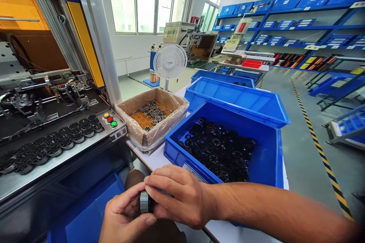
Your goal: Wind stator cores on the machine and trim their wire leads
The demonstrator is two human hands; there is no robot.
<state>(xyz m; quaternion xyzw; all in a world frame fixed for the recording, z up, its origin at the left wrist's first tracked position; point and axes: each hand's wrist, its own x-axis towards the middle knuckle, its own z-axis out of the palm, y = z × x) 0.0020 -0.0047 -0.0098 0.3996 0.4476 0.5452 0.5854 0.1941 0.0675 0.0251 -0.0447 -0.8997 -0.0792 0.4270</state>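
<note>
L hand [121, 214] & R hand [181, 195] grip grey-banded part [144, 202], prob. blk inside.

Right hand [182, 197] and forearm [256, 203] bare — left hand [119, 216] too.

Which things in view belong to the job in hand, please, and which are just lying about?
Likely part of the job:
grey part held by left hand and right hand
black parts in blue bin
rows of round parts along machine ledge

Apparently just nearby:
white fan
red tray
blue shelving

Held ring [144, 202]: smooth metal (softly glossy).
</note>
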